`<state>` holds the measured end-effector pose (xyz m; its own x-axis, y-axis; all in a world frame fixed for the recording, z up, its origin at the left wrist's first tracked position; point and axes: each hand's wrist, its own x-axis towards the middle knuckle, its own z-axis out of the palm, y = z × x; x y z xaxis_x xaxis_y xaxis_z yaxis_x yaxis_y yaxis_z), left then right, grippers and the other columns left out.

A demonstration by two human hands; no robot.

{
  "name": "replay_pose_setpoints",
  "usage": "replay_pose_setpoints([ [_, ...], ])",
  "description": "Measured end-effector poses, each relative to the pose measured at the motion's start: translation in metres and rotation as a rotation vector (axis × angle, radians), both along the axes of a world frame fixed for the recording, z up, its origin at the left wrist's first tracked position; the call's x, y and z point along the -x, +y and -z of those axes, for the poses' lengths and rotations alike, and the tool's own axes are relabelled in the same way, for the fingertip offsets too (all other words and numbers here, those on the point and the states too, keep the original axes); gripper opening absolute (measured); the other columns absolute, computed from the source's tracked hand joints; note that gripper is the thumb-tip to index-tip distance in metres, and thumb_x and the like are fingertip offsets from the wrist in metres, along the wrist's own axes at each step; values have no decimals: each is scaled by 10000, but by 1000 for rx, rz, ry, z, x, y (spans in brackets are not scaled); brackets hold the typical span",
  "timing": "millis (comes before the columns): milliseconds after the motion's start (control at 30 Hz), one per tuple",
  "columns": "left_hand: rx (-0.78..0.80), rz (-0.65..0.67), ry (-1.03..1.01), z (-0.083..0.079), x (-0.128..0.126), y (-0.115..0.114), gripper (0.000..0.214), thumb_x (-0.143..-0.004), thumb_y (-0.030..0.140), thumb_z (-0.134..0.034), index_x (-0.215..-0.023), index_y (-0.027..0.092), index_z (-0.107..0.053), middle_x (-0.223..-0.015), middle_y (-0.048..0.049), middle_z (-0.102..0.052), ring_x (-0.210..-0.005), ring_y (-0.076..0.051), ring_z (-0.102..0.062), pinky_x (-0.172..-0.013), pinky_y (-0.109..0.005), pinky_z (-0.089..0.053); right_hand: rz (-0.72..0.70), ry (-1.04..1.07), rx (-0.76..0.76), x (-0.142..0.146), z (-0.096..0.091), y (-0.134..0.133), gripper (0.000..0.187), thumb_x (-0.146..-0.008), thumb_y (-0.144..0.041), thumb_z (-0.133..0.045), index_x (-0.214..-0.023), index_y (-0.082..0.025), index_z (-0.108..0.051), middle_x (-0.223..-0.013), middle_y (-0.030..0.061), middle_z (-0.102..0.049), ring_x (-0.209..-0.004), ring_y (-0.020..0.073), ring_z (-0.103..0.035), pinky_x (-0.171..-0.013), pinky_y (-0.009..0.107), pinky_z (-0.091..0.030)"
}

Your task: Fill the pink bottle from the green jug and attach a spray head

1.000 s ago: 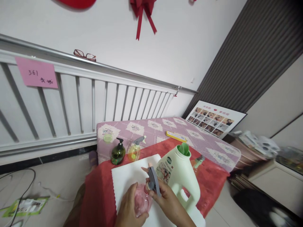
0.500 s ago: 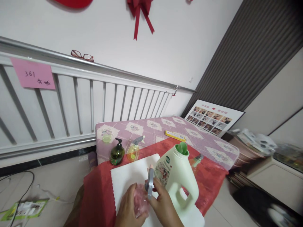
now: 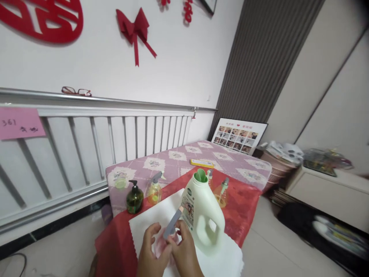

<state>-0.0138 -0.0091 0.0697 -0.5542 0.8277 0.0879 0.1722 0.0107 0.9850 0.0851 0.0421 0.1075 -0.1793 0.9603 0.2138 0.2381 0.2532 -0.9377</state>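
My left hand [image 3: 150, 252] is closed around a clear pink spray bottle [image 3: 159, 244], low at the front of the table. At the bottle's neck, my right hand [image 3: 184, 248] pinches the grey spray head [image 3: 173, 224], whose nozzle points up and to the right. The lower part of the bottle is hidden by my hands. Just right of them a large pale green detergent jug [image 3: 206, 215] stands upright with a green piece in its open mouth. Under the jug and hands lies a white cloth [image 3: 150, 219] with a scalloped edge.
A dark green pump bottle [image 3: 134, 198] and a yellow spray bottle [image 3: 155, 191] stand left of the jug. Behind it are an orange spray bottle [image 3: 221, 198] and a yellow case [image 3: 201, 163]. A white radiator [image 3: 100, 142] runs along the wall.
My view has swung right and up. My right hand has turned the spray head from nearly upright to a slant, and it now sits at the bottle's neck.
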Motion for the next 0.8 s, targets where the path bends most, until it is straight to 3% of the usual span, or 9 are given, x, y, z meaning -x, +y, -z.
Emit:
replay_pose_setpoints([
  [167, 132, 44, 113, -42, -8, 14, 378, -699, 475, -616, -977, 234, -531, -977, -48, -683, -790, -225, -697, -799, -376, -549, 27, 118, 93, 7, 4, -4, 189, -680, -226, -636, -779, -259, -479, -702, -37, -635, -652, 185, -638, -629, 297, -515],
  [333, 222, 162, 212, -56, 2, 22, 273, -694, 456, -621, -846, 254, -518, -799, 8, -670, -758, -218, -689, -734, -324, -524, 85, 188, 68, 14, 21, -2, 154, -718, -254, -581, -814, -258, -460, -739, -26, -603, -666, 182, -653, -636, 304, -548],
  [533, 186, 201, 236, -56, 9, 19, 210, -726, 441, -580, -812, 249, -570, -762, 18, -682, -753, -208, -695, -754, -314, -526, 66, 264, 42, 22, 39, 1, 230, -712, -322, -648, -834, -264, -462, -770, -28, -613, -657, 171, -662, -615, 294, -575],
  [667, 210, 262, 186, -46, 16, 20, 346, -736, 463, -600, -973, 213, -638, -895, -24, -761, -851, -230, -732, -818, -325, -554, 32, 273, -34, 16, 48, -3, 302, -726, -365, -700, -981, -234, -606, -1036, 82, -724, -1017, 261, -701, -888, 375, -596],
  [800, 161, 335, 169, -32, 26, 23, 438, -765, 445, -587, -1116, 194, -665, -1097, -76, -785, -1029, -264, -725, -949, -380, -547, 60, 233, -92, 9, 58, -13, 394, -840, -435, -627, -1176, -234, -665, -1270, 138, -700, -1244, 307, -630, -1075, 445, -521],
])
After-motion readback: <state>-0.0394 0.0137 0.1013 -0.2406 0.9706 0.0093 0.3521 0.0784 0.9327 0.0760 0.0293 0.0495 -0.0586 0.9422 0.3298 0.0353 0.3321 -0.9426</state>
